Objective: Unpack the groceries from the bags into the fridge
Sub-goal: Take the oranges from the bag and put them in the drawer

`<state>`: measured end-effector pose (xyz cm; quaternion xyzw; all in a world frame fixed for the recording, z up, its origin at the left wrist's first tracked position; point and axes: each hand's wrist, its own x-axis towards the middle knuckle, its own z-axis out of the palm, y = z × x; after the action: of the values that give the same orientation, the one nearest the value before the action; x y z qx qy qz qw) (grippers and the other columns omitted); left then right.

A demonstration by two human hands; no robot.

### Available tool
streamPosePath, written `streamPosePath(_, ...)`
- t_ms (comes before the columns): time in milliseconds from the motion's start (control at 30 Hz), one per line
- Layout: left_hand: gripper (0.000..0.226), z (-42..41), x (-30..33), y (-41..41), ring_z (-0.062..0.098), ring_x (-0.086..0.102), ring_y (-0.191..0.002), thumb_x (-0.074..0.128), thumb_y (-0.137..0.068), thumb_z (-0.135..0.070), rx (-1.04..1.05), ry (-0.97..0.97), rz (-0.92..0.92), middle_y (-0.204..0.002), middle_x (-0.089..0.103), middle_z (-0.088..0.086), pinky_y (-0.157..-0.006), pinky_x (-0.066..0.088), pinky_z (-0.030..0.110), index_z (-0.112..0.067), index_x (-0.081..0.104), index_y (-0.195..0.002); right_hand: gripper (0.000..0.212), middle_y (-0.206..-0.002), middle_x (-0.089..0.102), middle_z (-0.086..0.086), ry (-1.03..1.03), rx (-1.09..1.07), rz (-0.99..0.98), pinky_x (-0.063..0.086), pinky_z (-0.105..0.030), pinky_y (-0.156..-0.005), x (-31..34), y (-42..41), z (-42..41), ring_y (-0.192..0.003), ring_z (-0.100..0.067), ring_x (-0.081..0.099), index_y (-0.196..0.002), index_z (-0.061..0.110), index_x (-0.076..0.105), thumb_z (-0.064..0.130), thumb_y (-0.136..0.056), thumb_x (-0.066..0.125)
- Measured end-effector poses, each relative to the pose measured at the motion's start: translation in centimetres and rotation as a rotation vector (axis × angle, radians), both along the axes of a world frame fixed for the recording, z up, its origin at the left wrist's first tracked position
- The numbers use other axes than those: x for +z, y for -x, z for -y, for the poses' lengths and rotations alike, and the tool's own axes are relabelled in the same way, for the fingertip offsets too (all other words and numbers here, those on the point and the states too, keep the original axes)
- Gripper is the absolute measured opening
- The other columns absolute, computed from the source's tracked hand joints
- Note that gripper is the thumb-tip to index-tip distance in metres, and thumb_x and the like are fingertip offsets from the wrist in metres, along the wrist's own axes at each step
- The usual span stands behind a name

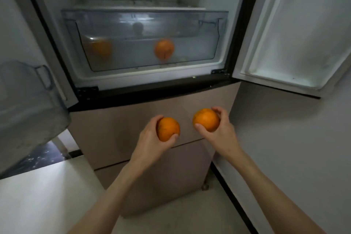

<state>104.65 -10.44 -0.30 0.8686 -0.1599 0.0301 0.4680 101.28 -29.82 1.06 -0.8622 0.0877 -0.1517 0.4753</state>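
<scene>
Hands reach forward from the bottom of the frame, each grasping one orange in front of an open fridge. Left hand [152, 138], just left of centre, curls thumb and fingers round the left-held orange [168, 129]. Right hand [220, 131], slightly higher and to the right, grips the right-held orange [206, 119] w/ fingers over the top and thumb at the near side. The two fruits are near each other but apart, held before the beige lower drawer fronts [133, 131].

Above them, in the upper middle of the frame, sits the clear crisper drawer [144, 19] — inside it are two more oranges: a centre orange [164, 49] and a blurrier one at the left [102, 48], well apart. Fridge doors stand open: right door [296, 30] at upper right, left door w/ a clear door bin [28, 97] at the left edge.
</scene>
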Motion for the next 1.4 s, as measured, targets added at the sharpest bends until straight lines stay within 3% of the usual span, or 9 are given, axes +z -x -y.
streamPosePath(100,0.068,1.8,3.0,-3.3,0.01,0.047,-0.109,0.072,-0.075,-0.035,0.107,0.051,0.113,-0.129,0.046,-0.004,-0.087,0.042,0.025,-0.026,0.038,-0.133,0.062,-0.12,0.036,0.007,-0.018,0.109,0.136,0.039,-0.011,-0.074,3.0,-4.7,1.6,-0.103,-0.009,0.045,-0.122,0.034,0.029,0.028,-0.078,0.073)
streamPosePath(333,0.063,4.6,13.0,-10.5,0.008,0.044,-0.107,0.073,-0.075,-0.03,0.282,0.054,0.41,-0.125,0.038,-0.002,-0.073,0.036,0.003,-0.022,0.044,-0.13,0.061,-0.118,0.041,0.006,0.054,0.27,0.413,0.039,-0.014,-0.077,12.3,-15.2,3.5,-0.104,-0.011,0.048,-0.127,0.021,0.039,0.03,-0.077,0.073)
streamPosePath(500,0.061,4.9,20.2,-15.7,0.006,0.045,-0.105,0.073,-0.075,-0.03,0.377,0.062,0.565,-0.121,0.043,-0.002,-0.078,0.03,-0.003,-0.02,0.047,-0.129,0.063,-0.126,0.045,-0.005,0.083,0.251,0.605,0.032,-0.013,-0.085,18.7,-21.9,2.0,-0.109,-0.009,0.045,-0.13,0.014,0.046,0.033,-0.076,0.074)
streamPosePath(567,0.056,4.4,22.3,-17.8,0.011,0.048,-0.107,0.073,-0.075,-0.029,0.405,0.041,0.59,-0.12,0.048,0.0,-0.081,0.031,0.005,-0.019,0.049,-0.124,0.064,-0.13,0.045,-0.005,0.117,0.253,0.591,0.029,-0.012,-0.085,20.6,-24.2,1.6,-0.113,-0.013,0.046,-0.132,0.016,0.045,0.035,-0.077,0.072)
streamPosePath(700,0.048,3.1,24.3,-21.6,0.02,0.051,-0.108,0.072,-0.074,-0.032,0.46,-0.063,0.541,-0.115,0.052,0.003,-0.09,0.036,0.023,-0.02,0.05,-0.115,0.065,-0.136,0.045,-0.005,0.196,0.257,0.492,0.035,-0.029,-0.096,22.5,-28.2,1.3,-0.122,-0.022,0.045,-0.133,0.019,0.042,0.036,-0.078,0.071)
streamPosePath(800,0.048,2.5,24.2,-24.1,0.026,0.051,-0.11,0.068,-0.076,-0.04,0.469,-0.215,0.441,-0.117,0.051,0.005,-0.098,0.039,0.042,-0.024,0.05,-0.118,0.057,-0.127,0.053,-0.01,0.304,0.245,0.349,0.038,-0.032,-0.089,22.6,-30.5,1.2,-0.116,-0.028,0.048,-0.127,0.02,0.046,0.037,-0.077,0.069)
streamPosePath(1000,0.05,1.7,23.0,-26.7,0.03,0.055,-0.105,0.057,-0.076,-0.055,0.548,-0.234,0.383,-0.116,0.057,0.007,-0.09,0.045,0.042,-0.028,0.053,-0.118,0.046,-0.116,0.061,-0.009,0.571,0.19,0.115,0.041,-0.034,-0.078,22.1,-32.5,0.9,-0.106,-0.031,0.055,-0.117,0.027,0.054,0.048,-0.076,0.059)
streamPosePath(1200,0.041,1.6,23.1,-27.6,0.032,0.056,-0.104,0.043,-0.083,-0.057,0.559,-0.533,0.227,-0.114,0.063,0.007,-0.077,0.038,0.036,-0.033,0.051,-0.115,0.042,-0.117,0.063,-0.006,0.78,0.162,-0.071,0.036,-0.033,-0.075,22.2,-33.5,0.5,-0.107,-0.029,0.057,-0.104,0.026,0.064,0.054,-0.082,0.042)
streamPosePath(1400,0.043,1.8,22.9,-27.4,0.033,0.057,-0.105,0.039,-0.086,-0.06,0.603,-0.615,0.249,-0.112,0.065,0.009,-0.076,0.037,0.034,-0.035,0.062,-0.112,0.05,-0.103,0.068,-0.005,0.8,0.171,-0.103,0.035,-0.033,-0.073,22.2,-33.1,0.5,-0.099,-0.026,0.059,-0.084,0.019,0.068,0.054,-0.089,0.033)
